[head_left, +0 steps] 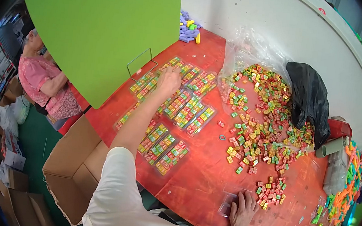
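My left hand point(169, 82) reaches over rows of clear trays point(188, 110) packed with small red, yellow and green blocks. Its fingers bunch downward among the far trays; whatever they hold is hidden. Close to the table's near edge, my right hand point(244, 211) lies with fingers apart beside a clear plastic tray point(225, 204), its thumb at the tray's right side. Just beyond those fingers is a small cluster of loose blocks point(271, 192). A larger heap of the same blocks point(272, 122) spreads farther back, partly out of a clear plastic bag point(251, 50).
A black plastic bag point(309, 93) and a cardboard tube point(332, 146) lie right of the heap. Colourful plastic pieces point(344, 192) pile at the right edge. A green board point(106, 30) rises at left, above an open cardboard box point(68, 156). Another person point(50, 77) sits behind the board.
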`<control>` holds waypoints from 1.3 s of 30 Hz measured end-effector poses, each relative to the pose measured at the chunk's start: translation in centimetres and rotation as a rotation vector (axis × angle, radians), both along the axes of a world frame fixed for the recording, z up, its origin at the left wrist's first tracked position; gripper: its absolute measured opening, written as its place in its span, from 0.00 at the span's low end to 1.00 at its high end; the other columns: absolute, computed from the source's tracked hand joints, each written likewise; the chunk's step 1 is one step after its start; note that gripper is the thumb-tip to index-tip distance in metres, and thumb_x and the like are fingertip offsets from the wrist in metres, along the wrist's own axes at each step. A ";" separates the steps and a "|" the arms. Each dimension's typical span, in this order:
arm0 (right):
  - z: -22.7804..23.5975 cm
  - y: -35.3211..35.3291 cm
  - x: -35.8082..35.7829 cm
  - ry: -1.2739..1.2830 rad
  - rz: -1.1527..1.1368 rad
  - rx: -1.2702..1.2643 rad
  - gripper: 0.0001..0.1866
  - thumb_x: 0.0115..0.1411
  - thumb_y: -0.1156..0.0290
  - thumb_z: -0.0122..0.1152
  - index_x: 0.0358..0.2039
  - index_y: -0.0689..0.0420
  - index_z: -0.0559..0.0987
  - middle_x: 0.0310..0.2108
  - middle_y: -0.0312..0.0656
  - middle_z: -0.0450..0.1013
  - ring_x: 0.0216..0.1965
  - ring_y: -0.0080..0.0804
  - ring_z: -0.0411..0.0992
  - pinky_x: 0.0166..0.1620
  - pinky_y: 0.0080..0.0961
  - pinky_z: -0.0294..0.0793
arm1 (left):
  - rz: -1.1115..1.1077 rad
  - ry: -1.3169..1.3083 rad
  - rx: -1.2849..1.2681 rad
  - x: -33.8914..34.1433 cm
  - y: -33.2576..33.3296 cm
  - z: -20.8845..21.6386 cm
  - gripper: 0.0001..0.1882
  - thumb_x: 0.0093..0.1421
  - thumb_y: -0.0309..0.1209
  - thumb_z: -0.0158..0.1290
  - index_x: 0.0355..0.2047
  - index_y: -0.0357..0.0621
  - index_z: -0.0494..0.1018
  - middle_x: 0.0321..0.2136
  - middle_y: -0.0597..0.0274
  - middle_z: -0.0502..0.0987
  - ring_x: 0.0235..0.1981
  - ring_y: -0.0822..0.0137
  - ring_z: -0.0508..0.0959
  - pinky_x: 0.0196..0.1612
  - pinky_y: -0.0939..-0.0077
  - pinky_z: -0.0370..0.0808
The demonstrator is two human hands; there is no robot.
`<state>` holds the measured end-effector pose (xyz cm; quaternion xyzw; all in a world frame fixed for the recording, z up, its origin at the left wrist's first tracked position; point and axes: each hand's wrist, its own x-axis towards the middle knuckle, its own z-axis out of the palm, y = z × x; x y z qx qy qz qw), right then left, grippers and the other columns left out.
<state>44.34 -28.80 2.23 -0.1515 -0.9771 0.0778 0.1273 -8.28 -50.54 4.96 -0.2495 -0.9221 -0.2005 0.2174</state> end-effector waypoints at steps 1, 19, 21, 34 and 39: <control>0.0 0.0 -0.1 -0.005 0.002 0.000 0.24 0.60 0.59 0.58 0.54 0.56 0.77 0.57 0.48 0.69 0.57 0.48 0.65 0.60 0.48 0.56 | 0.002 -0.005 0.000 -0.2 0.8 -0.4 0.17 0.63 0.33 0.49 0.50 0.38 0.74 0.42 0.40 0.75 0.47 0.42 0.76 0.50 0.47 0.75; -0.2 0.3 -0.1 -0.009 -0.017 -0.027 0.24 0.61 0.57 0.57 0.54 0.57 0.77 0.57 0.50 0.69 0.58 0.51 0.65 0.61 0.49 0.55 | 0.047 -0.106 -0.200 -1.1 5.6 -0.7 0.15 0.62 0.36 0.50 0.44 0.42 0.78 0.47 0.45 0.74 0.52 0.47 0.75 0.54 0.49 0.73; -0.2 0.3 0.0 -0.009 -0.023 -0.027 0.24 0.61 0.57 0.57 0.54 0.57 0.77 0.57 0.50 0.69 0.57 0.50 0.65 0.61 0.49 0.55 | 0.068 -0.096 -0.197 -1.0 5.5 -0.9 0.15 0.62 0.36 0.50 0.44 0.44 0.78 0.47 0.46 0.74 0.52 0.47 0.74 0.53 0.48 0.72; -0.2 -0.4 0.3 0.001 -0.038 0.059 0.25 0.60 0.60 0.61 0.57 0.54 0.76 0.57 0.46 0.70 0.58 0.46 0.66 0.61 0.48 0.60 | -0.071 -0.088 -0.149 0.9 5.2 -1.1 0.27 0.65 0.46 0.51 0.63 0.57 0.68 0.66 0.48 0.61 0.67 0.42 0.61 0.63 0.35 0.60; 0.3 -0.8 -1.7 0.062 -0.009 -0.010 0.25 0.59 0.61 0.62 0.56 0.56 0.75 0.56 0.46 0.69 0.57 0.45 0.66 0.57 0.44 0.62 | -0.476 -0.102 -0.125 11.8 7.8 2.1 0.28 0.64 0.38 0.53 0.63 0.48 0.67 0.64 0.45 0.63 0.65 0.44 0.64 0.65 0.45 0.62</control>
